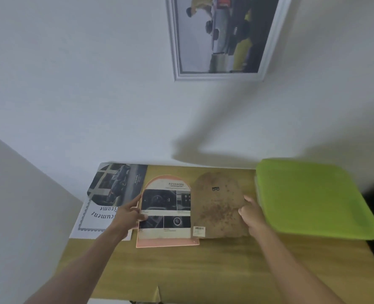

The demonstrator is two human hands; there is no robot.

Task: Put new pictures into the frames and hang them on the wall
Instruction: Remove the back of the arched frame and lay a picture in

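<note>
Seeing one white frame [221, 40] hung; left hand [126, 213] flat on arched print [166, 209], right hand [250, 212] fingers gripping brown backing [216, 207], reassembly pending.

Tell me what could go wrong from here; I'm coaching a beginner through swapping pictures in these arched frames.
1. The right hand pinches only the edge of the brown backing board; such a thin grip might slip or bend it.
2. The cut picture lies loose on the pink frame under the left hand, so it could shift off-centre.
3. The board sits close to the green tray; lifting it might snag there.
</note>
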